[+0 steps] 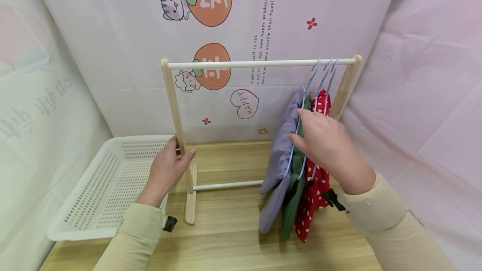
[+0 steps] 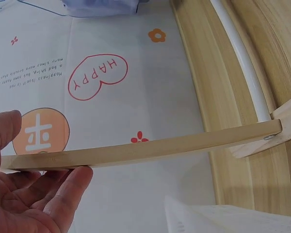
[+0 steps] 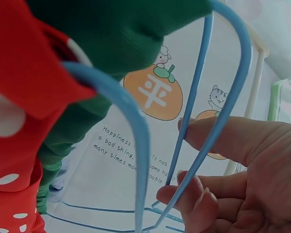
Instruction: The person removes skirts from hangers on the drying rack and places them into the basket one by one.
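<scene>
A small wooden clothes rack (image 1: 170, 95) with a white rail carries three blue hangers near its right end. On them hang a purple garment (image 1: 282, 154), a green garment (image 1: 291, 208) and a red garment with white dots (image 1: 310, 208). My left hand (image 1: 167, 172) is around the left post, thumb on one side and fingers behind it. In the left wrist view, one fingertip meets the edge of the post (image 2: 150, 150). At the hangers, my right hand (image 1: 327, 141) has its fingers and thumb about the thin arms of a blue hanger (image 3: 218, 121), pinching there.
A white perforated basket (image 1: 86, 179) sits on the wooden table (image 1: 226, 229), left of the rack. Printed white cloth (image 1: 282, 20) forms the wall behind and both sides. A white lower bar (image 1: 229, 185) joins the rack's feet.
</scene>
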A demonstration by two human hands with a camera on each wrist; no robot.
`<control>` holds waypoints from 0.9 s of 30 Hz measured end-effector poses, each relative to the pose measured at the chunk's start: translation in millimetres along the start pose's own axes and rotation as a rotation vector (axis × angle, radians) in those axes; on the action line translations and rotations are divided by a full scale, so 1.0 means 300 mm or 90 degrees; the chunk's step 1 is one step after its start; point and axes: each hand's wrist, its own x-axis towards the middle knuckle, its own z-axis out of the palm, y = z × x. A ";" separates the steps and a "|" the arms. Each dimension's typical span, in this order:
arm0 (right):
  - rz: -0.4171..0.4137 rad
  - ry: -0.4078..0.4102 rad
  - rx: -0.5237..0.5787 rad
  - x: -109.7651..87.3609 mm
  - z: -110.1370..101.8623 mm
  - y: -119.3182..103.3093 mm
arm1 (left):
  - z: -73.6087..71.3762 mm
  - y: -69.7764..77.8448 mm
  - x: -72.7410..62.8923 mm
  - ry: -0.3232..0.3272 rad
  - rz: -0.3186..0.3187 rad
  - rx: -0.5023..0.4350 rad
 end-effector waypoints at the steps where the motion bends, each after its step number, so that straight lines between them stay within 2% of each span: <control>1: 0.003 -0.001 0.004 0.004 -0.002 -0.001 | 0.000 0.000 0.002 0.001 -0.002 0.002; 12: 0.067 0.004 0.047 0.069 -0.017 -0.003 | 0.006 -0.006 0.028 0.027 -0.029 0.033; 18: 0.086 -0.001 0.054 0.110 -0.013 0.015 | 0.011 -0.005 0.037 0.047 -0.027 0.063; 27: 0.130 -0.075 0.102 0.174 -0.024 0.045 | 0.013 -0.001 0.043 0.061 -0.022 0.090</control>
